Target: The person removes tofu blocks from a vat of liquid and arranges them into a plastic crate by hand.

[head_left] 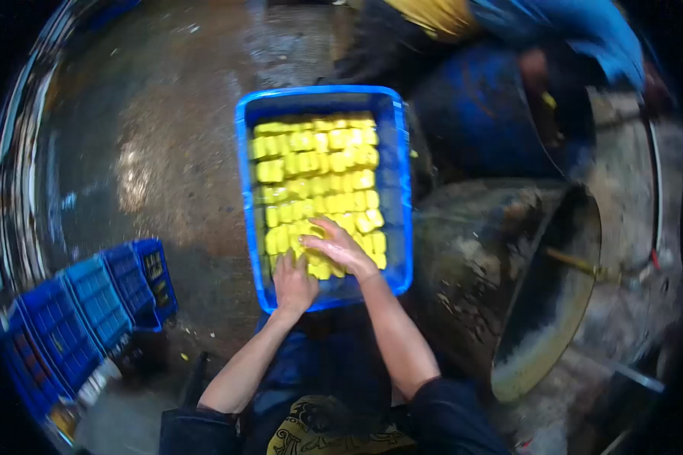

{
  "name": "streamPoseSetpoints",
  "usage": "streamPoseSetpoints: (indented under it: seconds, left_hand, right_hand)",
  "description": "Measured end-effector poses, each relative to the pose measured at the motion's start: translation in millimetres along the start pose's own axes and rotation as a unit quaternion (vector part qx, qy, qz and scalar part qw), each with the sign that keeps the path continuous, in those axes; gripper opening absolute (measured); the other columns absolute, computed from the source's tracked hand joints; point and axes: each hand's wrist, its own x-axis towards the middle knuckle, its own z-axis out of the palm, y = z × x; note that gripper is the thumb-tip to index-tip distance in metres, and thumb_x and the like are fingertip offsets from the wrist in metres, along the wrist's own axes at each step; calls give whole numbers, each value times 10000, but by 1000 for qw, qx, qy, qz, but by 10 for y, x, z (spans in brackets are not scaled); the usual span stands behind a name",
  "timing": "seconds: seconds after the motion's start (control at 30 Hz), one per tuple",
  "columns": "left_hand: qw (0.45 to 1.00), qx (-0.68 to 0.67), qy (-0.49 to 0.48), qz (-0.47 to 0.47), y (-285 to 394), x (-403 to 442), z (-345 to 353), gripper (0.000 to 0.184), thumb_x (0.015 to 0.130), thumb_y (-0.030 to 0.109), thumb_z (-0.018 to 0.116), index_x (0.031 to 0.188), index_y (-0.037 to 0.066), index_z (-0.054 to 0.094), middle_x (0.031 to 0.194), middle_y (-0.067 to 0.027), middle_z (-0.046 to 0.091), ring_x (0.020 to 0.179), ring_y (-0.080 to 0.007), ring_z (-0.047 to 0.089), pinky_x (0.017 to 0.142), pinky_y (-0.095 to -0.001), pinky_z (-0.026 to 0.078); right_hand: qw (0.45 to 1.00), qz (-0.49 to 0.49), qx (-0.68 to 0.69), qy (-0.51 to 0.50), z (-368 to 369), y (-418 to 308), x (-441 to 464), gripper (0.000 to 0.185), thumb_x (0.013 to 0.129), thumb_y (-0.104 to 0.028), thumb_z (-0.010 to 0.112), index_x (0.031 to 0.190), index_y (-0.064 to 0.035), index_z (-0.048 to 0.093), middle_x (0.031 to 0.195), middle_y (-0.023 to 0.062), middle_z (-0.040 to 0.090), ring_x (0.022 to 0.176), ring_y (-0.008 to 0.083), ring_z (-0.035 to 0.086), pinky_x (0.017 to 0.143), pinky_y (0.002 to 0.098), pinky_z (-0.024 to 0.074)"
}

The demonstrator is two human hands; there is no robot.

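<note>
A blue plastic crate [404, 250] stands in front of me with several rows of small bright yellow blocks [319, 163] packed on its bottom. My left hand [294, 287] reaches over the near rim, its fingers stretched down onto the nearest rows. Beside it, my right hand [340, 249] is over the same near rows, thumb and fingers spread apart. I see nothing held in either hand. Both hands hide some of the near blocks, and slight blur softens the fingertips.
At the right lies a large barrel [463, 265] with its open mouth facing right; behind it is a blue drum [478, 114]. A person in a blue sleeve [569, 30] bends there. Several blue crates [91, 303] stand at left on the wet floor [167, 152].
</note>
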Motion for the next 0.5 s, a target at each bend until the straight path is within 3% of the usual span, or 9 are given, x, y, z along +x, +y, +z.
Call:
streamPoseSetpoints:
  seconds: [0.07, 0.17, 0.23, 0.27, 0.3, 0.33, 0.4, 0.43, 0.5]
  left_hand:
    - [992, -97, 77, 18, 393, 212, -52, 358, 719, 57, 584, 1068, -26, 584, 1195, -279, 507, 1153, -430, 452, 1022, -471, 329]
    - [952, -240, 120, 148, 1611, 620, -521, 297, 780, 26, 537, 1076, 3, 558, 1153, -181, 526, 1091, -345, 493, 967, -412, 363]
    - [901, -390, 57, 181, 2811, 651, -888, 208, 802, 7, 548, 1009, 8, 561, 1022, -98, 551, 993, -206, 528, 853, -310, 421]
    - [855, -437, 21, 278, 3289, 658, -910, 184, 790, -9, 564, 973, 9, 563, 966, -70, 557, 944, -179, 540, 817, -280, 432]
    - [848, -423, -61, 312, 3806, 557, -1007, 178, 786, -12, 570, 962, 13, 574, 948, -66, 560, 889, -179, 552, 792, -276, 445]
    - [813, -391, -108, 419, 4225, 518, -895, 193, 834, 27, 583, 1024, 7, 564, 978, -31, 550, 922, -128, 534, 833, -261, 431]
    - [764, -300, -197, 536, 4950, 389, -498, 228, 771, 30, 620, 992, 2, 571, 893, -90, 577, 830, -174, 575, 782, -289, 468]
    - [744, -234, -222, 585, 5199, 346, -148, 221, 749, 30, 628, 960, -4, 572, 875, -136, 588, 801, -242, 597, 755, -319, 485]
    - [727, 7, -393, 563, 5331, 278, 676, 279, 731, 105, 676, 983, 12, 602, 983, -192, 630, 917, -342, 613, 799, -405, 495]
  right_hand:
    - [995, -39, 91, -2, -414, -639, -711, 610, 790, -289, 714, 1267, 18, 488, 1301, 172, 483, 1184, 228, 482, 940, 331, 434]
    - [956, -151, 241, 70, -947, -1362, -2015, 506, 795, -145, 702, 1238, 2, 508, 1266, 139, 506, 1151, 197, 499, 916, 337, 451]
    - [929, -264, 214, 150, -1400, -1627, -2901, 485, 794, -133, 701, 1220, -2, 513, 1224, 115, 523, 1140, 194, 506, 906, 322, 457]
    - [913, -291, 191, 212, -1647, -1600, -3279, 442, 794, -125, 697, 1185, -3, 530, 1216, 107, 523, 1125, 196, 511, 896, 323, 460]
    - [902, -303, 180, 250, -1896, -1480, -3528, 421, 794, -121, 695, 1167, -4, 539, 1212, 103, 524, 1118, 197, 514, 891, 323, 461]
    - [889, -313, 169, 288, -2141, -1361, -3780, 399, 794, -116, 693, 1149, -5, 548, 1208, 99, 524, 1110, 198, 517, 886, 323, 463]
    - [875, -153, 223, 402, -2672, -915, -3971, 341, 781, -156, 706, 1070, -21, 585, 1120, 104, 576, 1009, 196, 567, 827, 324, 482]
    - [918, -92, 136, 360, -2910, -548, -3974, 393, 780, -197, 714, 1094, -11, 569, 1101, 102, 582, 989, 197, 581, 817, 324, 482]
    - [957, 66, -76, 272, -3245, 425, -3732, 395, 787, -248, 687, 1072, 3, 578, 972, 108, 636, 917, 217, 611, 774, 328, 491]
